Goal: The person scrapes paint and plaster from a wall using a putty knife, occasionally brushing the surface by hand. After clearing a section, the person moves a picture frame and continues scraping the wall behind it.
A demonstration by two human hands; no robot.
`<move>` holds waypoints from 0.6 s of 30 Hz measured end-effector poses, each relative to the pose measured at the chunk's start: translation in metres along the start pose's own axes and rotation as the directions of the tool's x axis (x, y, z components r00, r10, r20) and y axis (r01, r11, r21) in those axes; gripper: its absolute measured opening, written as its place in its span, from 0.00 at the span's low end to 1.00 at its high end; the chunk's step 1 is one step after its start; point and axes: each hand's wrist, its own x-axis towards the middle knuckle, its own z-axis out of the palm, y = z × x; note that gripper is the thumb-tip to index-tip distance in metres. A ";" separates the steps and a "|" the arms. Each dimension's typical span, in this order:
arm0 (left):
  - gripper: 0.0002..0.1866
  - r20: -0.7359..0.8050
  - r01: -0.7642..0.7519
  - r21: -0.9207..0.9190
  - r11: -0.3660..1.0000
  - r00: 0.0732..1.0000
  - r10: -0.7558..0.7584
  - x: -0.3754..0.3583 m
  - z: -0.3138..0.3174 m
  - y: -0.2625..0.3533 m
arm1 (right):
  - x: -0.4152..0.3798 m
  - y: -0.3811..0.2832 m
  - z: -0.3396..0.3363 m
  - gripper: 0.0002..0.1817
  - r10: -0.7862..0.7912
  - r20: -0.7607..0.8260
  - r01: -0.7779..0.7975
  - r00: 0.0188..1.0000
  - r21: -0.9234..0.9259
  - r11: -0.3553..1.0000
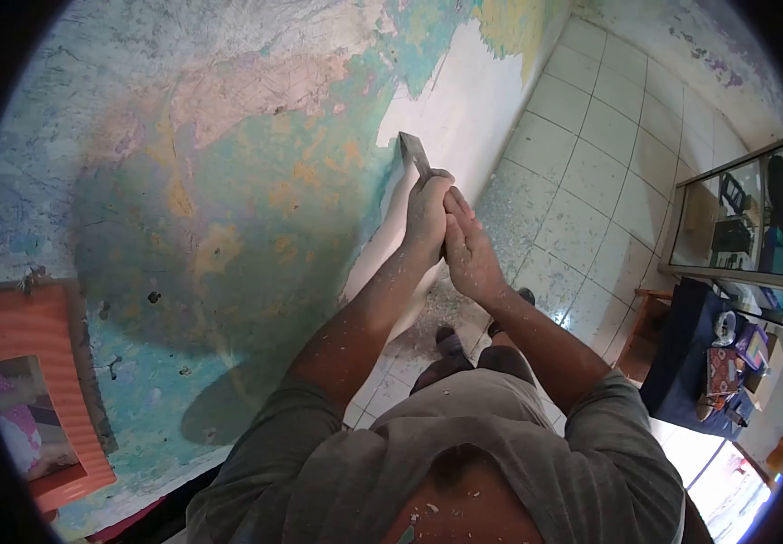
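Observation:
My left hand [426,216] is closed around the handle of a scraper with a flat metal blade [415,152]. Behind and against it, my right hand [473,258] is closed too, pressed on the handle end, which the fingers mostly hide. The blade's tip meets the painted wall [264,199] where patchy green, blue and pink paint borders a bare white strip [450,91]. Paint flecks dot both forearms.
Paint chips litter the tiled floor [582,136] along the wall's foot. To the right stand a glass-fronted cabinet [740,213] and a dark-covered table [681,363] bearing several items. An orange-framed picture [47,317] hangs at the left.

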 end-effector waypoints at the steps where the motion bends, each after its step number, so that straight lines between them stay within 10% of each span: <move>1: 0.07 0.000 -0.007 -0.028 1.000 1.000 0.007 -0.001 0.005 0.000 | -0.002 -0.003 -0.004 0.28 -0.054 -0.023 0.052 0.998 -0.082 0.995; 6: 0.07 0.065 -0.002 0.006 1.000 0.998 0.001 -0.035 -0.014 -0.020 | -0.031 0.006 0.010 0.28 -0.372 -0.061 0.348 0.926 -0.238 0.907; 13: 0.08 0.000 -0.018 -0.048 0.999 1.000 0.018 -0.011 -0.009 -0.005 | -0.012 -0.003 0.003 0.28 0.209 0.160 -0.203 0.965 -0.055 0.978; 15: 0.08 0.024 -0.042 -0.019 0.999 0.999 0.043 -0.029 -0.020 -0.015 | -0.036 0.009 0.016 0.27 -0.295 -0.054 0.282 0.954 -0.175 0.943; 18: 0.07 0.033 -0.050 0.000 0.999 0.998 0.050 -0.045 -0.025 -0.005 | -0.054 0.011 0.031 0.28 -0.207 0.014 0.208 0.978 -0.054 0.977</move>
